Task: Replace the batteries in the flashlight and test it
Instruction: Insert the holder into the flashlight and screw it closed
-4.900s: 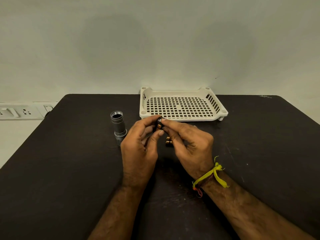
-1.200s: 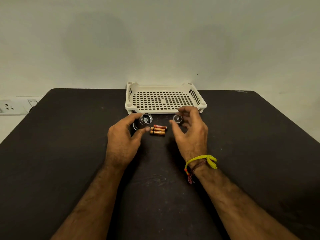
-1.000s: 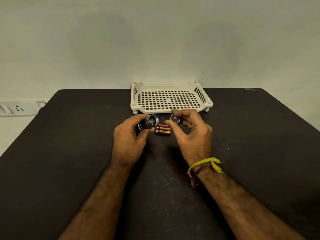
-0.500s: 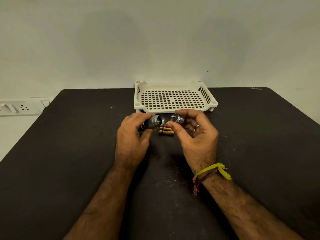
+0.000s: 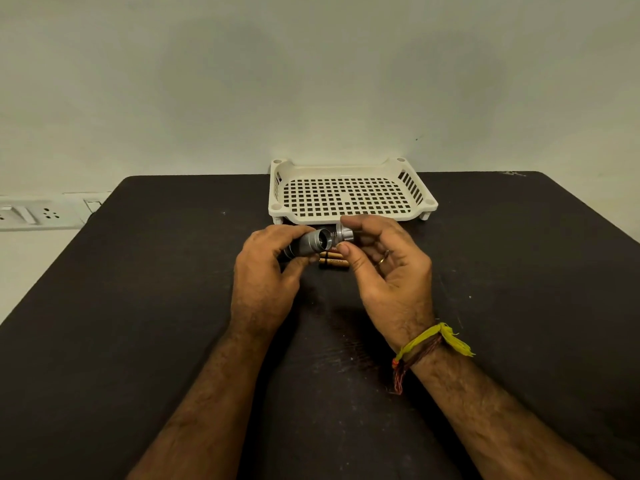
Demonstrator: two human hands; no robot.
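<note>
Head view: the left hand (image 5: 265, 275) grips the silver flashlight body (image 5: 308, 243) above the black table (image 5: 138, 306), its open end facing right. The right hand (image 5: 384, 268) pinches the tail cap (image 5: 343, 234) between thumb and fingers — just beside that opening. Copper-coloured batteries (image 5: 332, 259) lie below, near a white perforated tray (image 5: 349, 199).

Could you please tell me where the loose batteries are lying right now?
In the head view the batteries lie on the black table near its middle, just below the gap between both hands and in front of the white basket.
</note>
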